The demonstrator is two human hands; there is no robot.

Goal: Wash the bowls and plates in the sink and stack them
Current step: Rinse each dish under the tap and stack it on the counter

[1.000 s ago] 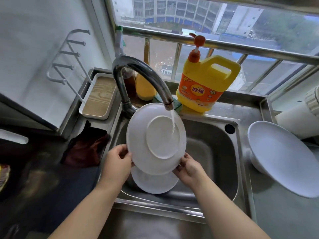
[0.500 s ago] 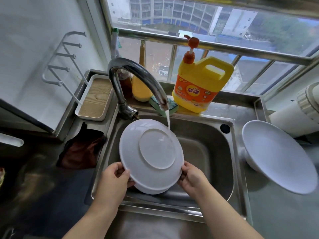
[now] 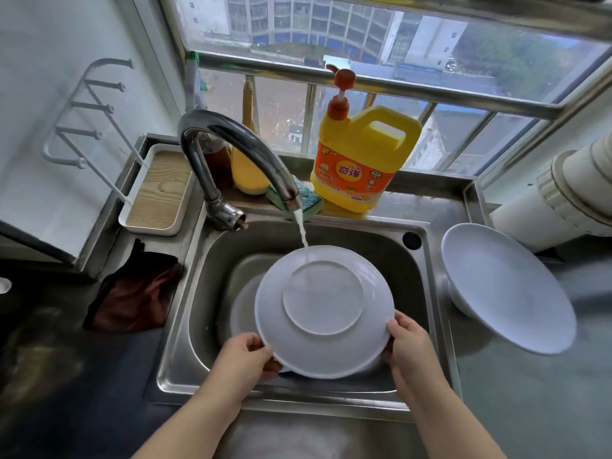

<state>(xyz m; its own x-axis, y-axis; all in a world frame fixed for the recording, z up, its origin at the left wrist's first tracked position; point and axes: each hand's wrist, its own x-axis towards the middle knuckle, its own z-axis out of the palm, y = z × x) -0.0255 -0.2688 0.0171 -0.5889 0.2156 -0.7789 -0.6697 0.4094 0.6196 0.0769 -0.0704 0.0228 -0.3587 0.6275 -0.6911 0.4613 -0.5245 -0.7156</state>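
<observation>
Both hands hold one white plate (image 3: 323,309) over the sink (image 3: 427,276), underside up, tilted toward the person. Left hand (image 3: 246,357) grips the near-left rim, fingers curled under and thumb on top. Right hand (image 3: 409,342) grips the near-right rim the same way. Each grip is grasping the plate.

Faucet (image 3: 238,150) is running; the stream (image 3: 302,231) lands on the plate's far edge, just above the foot ring. A second plate (image 3: 243,306) lies in the basin beneath, mostly hidden. One white bowl (image 3: 506,286) rests tilted on the bench to the right of the sink, apparently already rinsed.

Judged step: rinsing the back of the plate; stacking not yet done.

Risks:
- Wet rim, held only at two near-edge points. A slip would drop it on the plate below; chipping likely.
- Water hitting the tilted surface can run toward the wrists or splash over the sink's front lip.
- The bowl sits tilted; setting the plate on it carelessly could rock or slide the stack.
- Detergent bottle (image 3: 362,157) and sponge (image 3: 306,200) stand just behind the faucet; a raised far edge could knock them.
</observation>
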